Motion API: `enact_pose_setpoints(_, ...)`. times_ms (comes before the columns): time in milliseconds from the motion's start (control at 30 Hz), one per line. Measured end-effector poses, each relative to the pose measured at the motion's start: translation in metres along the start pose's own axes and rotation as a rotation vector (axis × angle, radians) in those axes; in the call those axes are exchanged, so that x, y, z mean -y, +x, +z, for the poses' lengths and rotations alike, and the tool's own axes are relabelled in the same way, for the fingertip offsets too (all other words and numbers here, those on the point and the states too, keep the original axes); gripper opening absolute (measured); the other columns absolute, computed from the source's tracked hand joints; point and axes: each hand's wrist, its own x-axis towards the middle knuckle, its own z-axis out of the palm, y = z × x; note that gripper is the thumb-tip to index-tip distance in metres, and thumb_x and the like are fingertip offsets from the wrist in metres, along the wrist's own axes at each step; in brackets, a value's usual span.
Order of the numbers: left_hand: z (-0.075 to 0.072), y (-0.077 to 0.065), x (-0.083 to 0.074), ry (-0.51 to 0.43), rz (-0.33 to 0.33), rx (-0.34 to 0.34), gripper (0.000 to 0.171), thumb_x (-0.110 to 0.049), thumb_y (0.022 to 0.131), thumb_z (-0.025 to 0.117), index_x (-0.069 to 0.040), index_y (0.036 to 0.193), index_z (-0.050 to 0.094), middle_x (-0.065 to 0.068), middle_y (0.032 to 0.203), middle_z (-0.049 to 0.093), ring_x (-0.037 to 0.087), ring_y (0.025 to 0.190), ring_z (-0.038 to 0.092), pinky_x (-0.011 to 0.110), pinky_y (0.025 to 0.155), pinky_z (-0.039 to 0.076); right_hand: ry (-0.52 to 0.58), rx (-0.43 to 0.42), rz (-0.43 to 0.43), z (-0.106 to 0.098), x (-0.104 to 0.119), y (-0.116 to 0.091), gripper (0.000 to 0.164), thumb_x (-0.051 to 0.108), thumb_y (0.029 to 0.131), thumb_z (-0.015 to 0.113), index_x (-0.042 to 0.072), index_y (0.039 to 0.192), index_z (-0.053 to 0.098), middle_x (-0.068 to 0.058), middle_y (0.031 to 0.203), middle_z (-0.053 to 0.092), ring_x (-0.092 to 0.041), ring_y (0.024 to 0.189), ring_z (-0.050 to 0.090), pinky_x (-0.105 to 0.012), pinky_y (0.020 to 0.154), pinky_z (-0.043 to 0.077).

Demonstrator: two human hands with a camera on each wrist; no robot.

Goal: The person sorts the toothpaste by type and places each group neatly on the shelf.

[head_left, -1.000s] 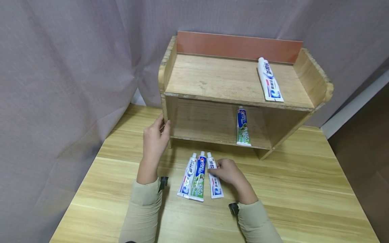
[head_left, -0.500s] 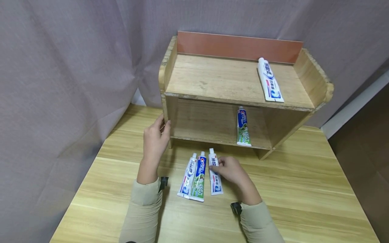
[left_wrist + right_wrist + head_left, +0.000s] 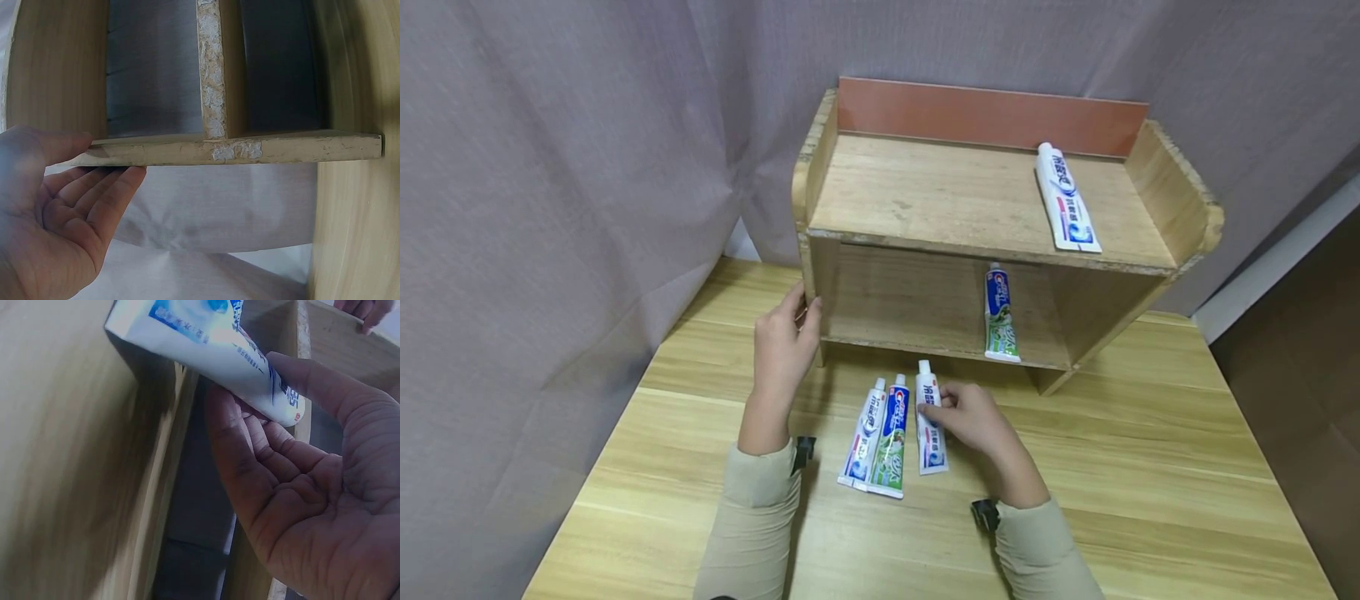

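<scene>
My right hand pinches a white toothpaste tube between thumb and fingers, its cap pointing toward the shelf. In the right wrist view the tube is tilted, with its flat crimped end away from the palm. My left hand grips the left side panel of a small wooden shelf; the left wrist view has the thumb on one face of the panel and the fingers on the other. Left of the held tube lie another white tube and a blue-green Crest tube, side by side on the table.
One white toothpaste tube lies on the upper shelf at the right. A blue-green tube rests on the lower shelf, near the right side panel. Grey curtain hangs behind the wooden table. A brown panel stands at the right.
The right hand has moved the white tube slightly forward toward the shelf, so it now sits a little farther from the Crest tube. The left hand has stayed on the side panel.
</scene>
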Motion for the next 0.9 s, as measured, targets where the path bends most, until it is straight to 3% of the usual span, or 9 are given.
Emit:
enact_pose_setpoints(333,-0.0009,-0.0001,-0.0011,-0.001,-0.005,0.001,0.031,-0.013,0.101,0.061,0.003,0.127,0.065,0.024,0.117,0.07,0.033,0.104,0.071,0.027,0.084,0.063,0.028,-0.024,-0.052,-0.0034,0.0046,-0.0038,0.023,0.024,0.087,0.079,0.005,0.094,0.069,-0.005,0.074,0.062,-0.017,0.062,0.055,-0.024,0.051,0.05)
enact_pose_setpoints(667,0.0001,0.0001,-0.0003,-0.007,0.003,0.001,0.031,-0.012,0.1,0.061,0.004,0.127,0.064,0.024,0.117,0.069,0.033,0.103,0.071,0.025,0.082,0.063,0.035,-0.03,-0.038,-0.004,0.0064,-0.0035,0.026,0.026,0.088,0.079,0.004,0.098,0.069,-0.005,0.078,0.066,-0.021,0.065,0.062,-0.027,0.052,0.056)
enact_pose_setpoints(900,-0.0008,0.0003,-0.0011,-0.005,0.0,0.005,0.031,-0.011,0.101,0.061,0.004,0.128,0.064,0.024,0.117,0.069,0.033,0.104,0.071,0.025,0.083,0.062,0.018,-0.053,-0.081,-0.0064,0.0089,-0.0044,0.024,0.026,0.088,0.079,0.005,0.094,0.068,-0.003,0.076,0.066,-0.016,0.063,0.059,-0.025,0.051,0.053)
